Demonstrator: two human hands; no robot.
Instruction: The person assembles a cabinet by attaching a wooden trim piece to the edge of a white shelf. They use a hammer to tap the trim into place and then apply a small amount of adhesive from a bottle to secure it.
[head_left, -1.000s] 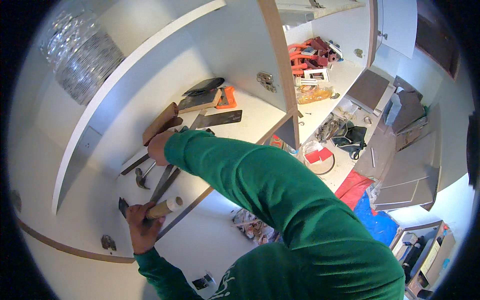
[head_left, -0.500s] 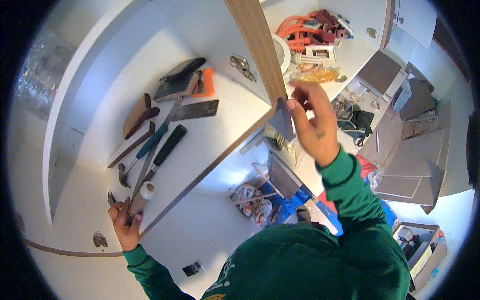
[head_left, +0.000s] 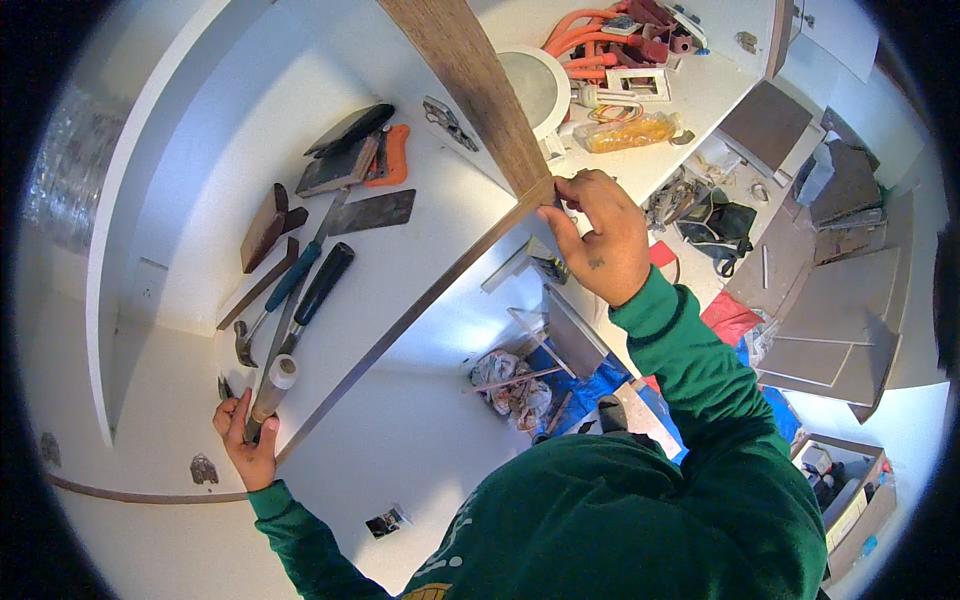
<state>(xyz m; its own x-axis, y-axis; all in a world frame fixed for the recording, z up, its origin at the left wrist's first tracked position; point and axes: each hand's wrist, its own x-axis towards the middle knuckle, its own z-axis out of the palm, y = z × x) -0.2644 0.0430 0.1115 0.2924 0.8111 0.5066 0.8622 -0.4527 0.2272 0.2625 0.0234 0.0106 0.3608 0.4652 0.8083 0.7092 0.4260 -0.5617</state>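
Moved: your right hand (head_left: 598, 235) dropped from the partition to the shelf's front edge (head_left: 430, 300).
Right grip: fingers pinch that edge.
Left hand (head_left: 245, 440): closed round wooden-handled tool (head_left: 272, 385) lying on shelf's left end.

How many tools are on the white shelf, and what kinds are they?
Hammers: 1
Black-handled tools: 1
Chisels, in the left hand: 1
Flat scraper blades: 1
Orange-handled tools: 1
Brown wooden blocks: 1
Total: 6
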